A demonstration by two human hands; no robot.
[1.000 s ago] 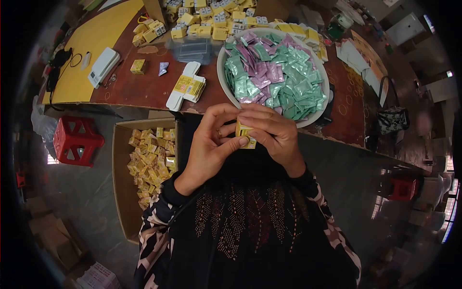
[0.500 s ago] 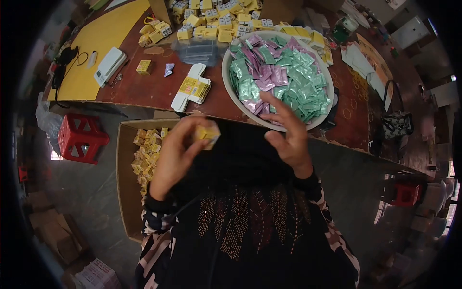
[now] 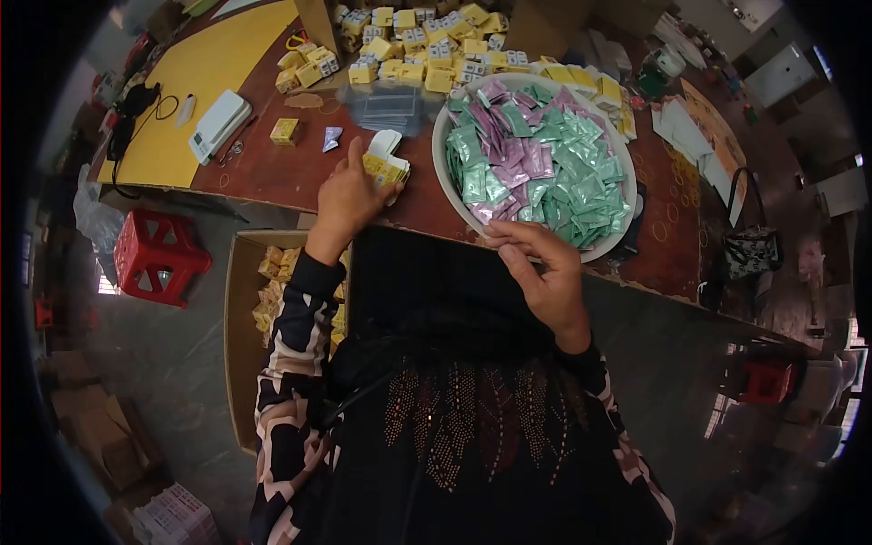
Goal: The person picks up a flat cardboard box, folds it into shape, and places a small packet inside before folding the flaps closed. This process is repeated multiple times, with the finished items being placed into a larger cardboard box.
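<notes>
My left hand (image 3: pixel 348 198) lies over the left side of a stack of flat yellow-and-white cartons (image 3: pixel 387 167) on the table, with index finger stretched out and thumb apart, touching the stack. No folded box shows in it. My right hand (image 3: pixel 548 280) hovers at the near rim of a white basin (image 3: pixel 442 168), its fingers loosely bent and the thumb apart from them; I see nothing held. Green sachets (image 3: pixel 581 154) and purple sachets (image 3: pixel 513 163) heap up in the basin. Below my left forearm, a large cardboard box (image 3: pixel 238 336) holds several small yellow boxes (image 3: pixel 271 295).
A small yellow box (image 3: pixel 285 132) and a purple sachet (image 3: pixel 331 138) lie left of the stack. Clear plastic trays (image 3: pixel 386 113), a white scale (image 3: pixel 221 125) and many yellow-and-white boxes (image 3: pixel 436 54) are farther back. A red stool (image 3: pixel 159 257) stands at left, a handbag (image 3: pixel 752 252) at right.
My left hand has let go of a small yellow box and moved up to the carton stack. My right hand has drawn back slightly from over the basin, its fingers closer together.
</notes>
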